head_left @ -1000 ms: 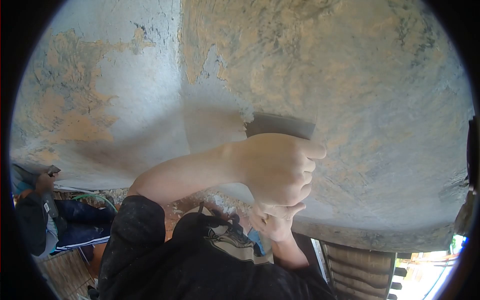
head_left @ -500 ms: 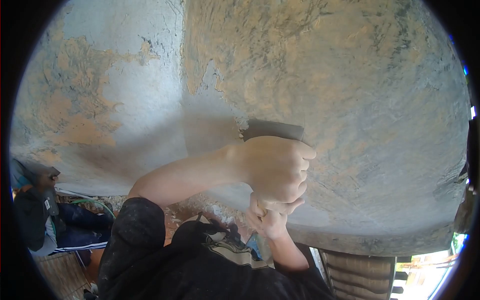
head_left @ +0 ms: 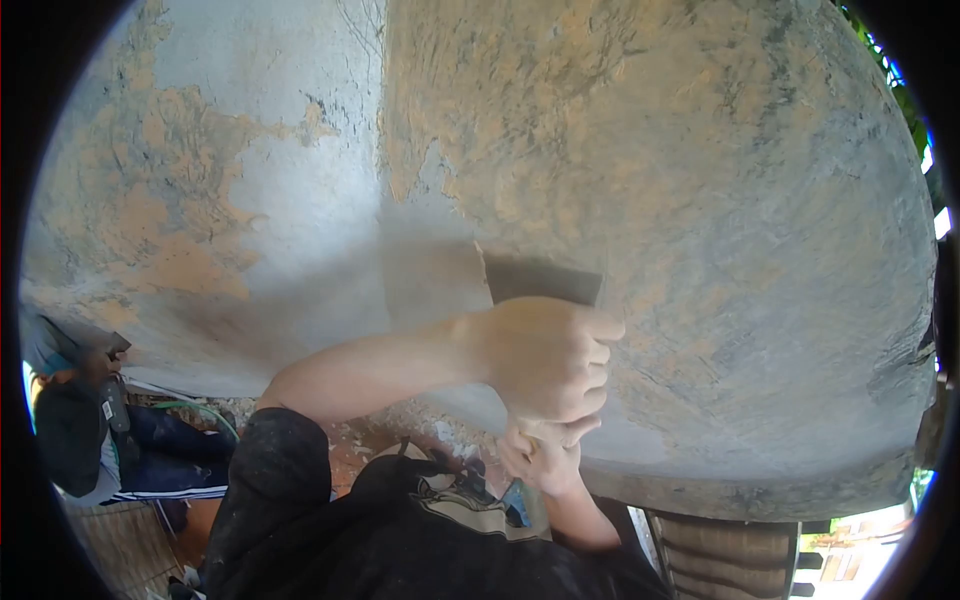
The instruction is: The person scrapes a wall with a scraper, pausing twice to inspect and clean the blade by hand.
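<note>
My left hand [head_left: 545,358] is clenched around the upper part of a scraper's handle, just under its wide metal blade [head_left: 541,279]. The blade is pressed flat against a grey wall [head_left: 760,230] with patches of orange paint. My right hand [head_left: 541,456] grips the handle's lower end, right beneath the left hand. The handle itself is hidden inside both fists. A bare grey strip of wall [head_left: 425,265] lies left of the blade.
At the far left another person [head_left: 90,440] in dark clothes crouches by the wall base, holding a tool [head_left: 105,345]. Pale flakes of debris [head_left: 400,420] lie on the ground below. A ribbed brown structure [head_left: 725,555] sits at the lower right.
Both hands and the scraper have slid slightly left and down along the wall. The grip is unchanged.
</note>
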The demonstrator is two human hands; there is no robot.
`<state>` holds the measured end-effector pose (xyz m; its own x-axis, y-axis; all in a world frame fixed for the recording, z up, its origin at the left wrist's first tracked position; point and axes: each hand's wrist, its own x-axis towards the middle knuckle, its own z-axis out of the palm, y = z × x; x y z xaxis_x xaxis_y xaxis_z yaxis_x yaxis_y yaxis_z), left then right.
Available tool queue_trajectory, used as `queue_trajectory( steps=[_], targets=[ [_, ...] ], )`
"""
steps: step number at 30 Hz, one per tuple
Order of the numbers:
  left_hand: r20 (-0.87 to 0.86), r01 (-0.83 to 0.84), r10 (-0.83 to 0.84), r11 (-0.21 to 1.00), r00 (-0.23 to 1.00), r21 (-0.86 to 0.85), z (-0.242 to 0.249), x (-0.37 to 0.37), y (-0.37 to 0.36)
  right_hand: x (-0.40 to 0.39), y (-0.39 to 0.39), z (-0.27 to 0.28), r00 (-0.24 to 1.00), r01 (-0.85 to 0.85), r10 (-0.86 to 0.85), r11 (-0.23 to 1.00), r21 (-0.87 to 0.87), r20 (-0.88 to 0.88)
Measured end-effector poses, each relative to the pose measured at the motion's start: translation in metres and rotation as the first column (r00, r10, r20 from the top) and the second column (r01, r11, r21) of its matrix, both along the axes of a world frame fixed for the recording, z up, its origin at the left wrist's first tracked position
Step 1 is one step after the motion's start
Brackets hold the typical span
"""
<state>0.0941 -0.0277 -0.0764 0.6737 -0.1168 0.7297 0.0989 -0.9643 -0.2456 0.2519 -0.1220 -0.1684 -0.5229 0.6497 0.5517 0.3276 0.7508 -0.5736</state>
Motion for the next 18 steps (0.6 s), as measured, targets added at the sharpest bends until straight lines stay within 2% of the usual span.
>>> queue_trajectory(
  steps=[1, 2, 3, 4, 7, 8, 9, 10, 11, 12, 14, 16, 18],
  targets=[
    [-0.019, -0.027, 0.027, 0.999, 0.999, 0.023, 0.005, 0.0, 0.002, -0.007, 0.008, 0.007, 1.0, -0.003, 0.003, 1.0, 0.015, -0.007],
    [-0.015, -0.023, 0.024, 1.0, 1.0, 0.017, 0.007, -0.003, 0.001, -0.009, 0.01, 0.01, 0.958, -0.189, 0.047, 0.844, -0.501, -0.282],
    [-0.026, -0.019, 0.019, 1.0, 0.999, 0.004, 0.01, -0.008, 0.0, -0.01, 0.01, 0.012, 0.85, -0.446, -0.072, 0.426, -0.787, -0.521],
    [-0.042, -0.021, 0.02, 1.0, 0.999, -0.003, 0.016, -0.012, 0.0, -0.018, 0.006, 0.011, 0.92, -0.328, 0.025, 0.592, -0.736, -0.39],
    [0.046, 0.044, -0.042, 0.998, 0.998, -0.051, 0.003, -0.009, -0.003, -0.017, 0.0, 0.014, 0.931, -0.293, 0.022, 0.64, -0.71, -0.364],
    [0.035, 0.047, -0.045, 0.998, 0.998, -0.04, 0.004, -0.008, 0.0, -0.018, -0.003, 0.009, 0.889, -0.285, -0.106, 0.632, -0.72, -0.445],
    [-0.025, -0.018, 0.017, 1.0, 1.0, -0.009, 0.005, -0.004, 0.003, -0.02, 0.004, 0.012, 0.885, -0.288, -0.106, 0.64, -0.713, -0.453],
    [-0.076, -0.082, 0.083, 0.996, 0.994, 0.018, 0.009, -0.002, 0.002, -0.022, 0.012, 0.02, 0.853, -0.382, -0.083, 0.571, -0.726, -0.515],
    [-0.076, -0.079, 0.08, 0.997, 0.994, 0.017, 0.014, -0.005, 0.001, -0.023, 0.016, 0.024, 0.816, -0.473, -0.067, 0.495, -0.729, -0.574],
    [-0.045, -0.091, 0.093, 0.995, 0.995, 0.047, 0.02, -0.009, -0.001, -0.02, 0.012, 0.017, 0.971, -0.142, -0.025, 0.741, -0.656, -0.238],
    [-0.003, -0.106, 0.106, 0.992, 0.994, 0.068, 0.023, -0.007, -0.004, -0.017, 0.004, 0.014, 0.968, -0.158, -0.021, 0.718, -0.678, -0.249],
    [0.049, 0.015, -0.015, 1.0, 0.999, 0.007, 0.014, -0.001, -0.005, -0.011, -0.005, 0.006, 0.963, -0.183, -0.014, 0.697, -0.693, -0.269],
    [0.004, -0.012, 0.012, 1.0, 1.0, 0.018, 0.004, 0.004, 0.002, 0.002, -0.005, -0.012, 0.968, -0.126, -0.075, 0.679, -0.723, -0.239]
  ],
)
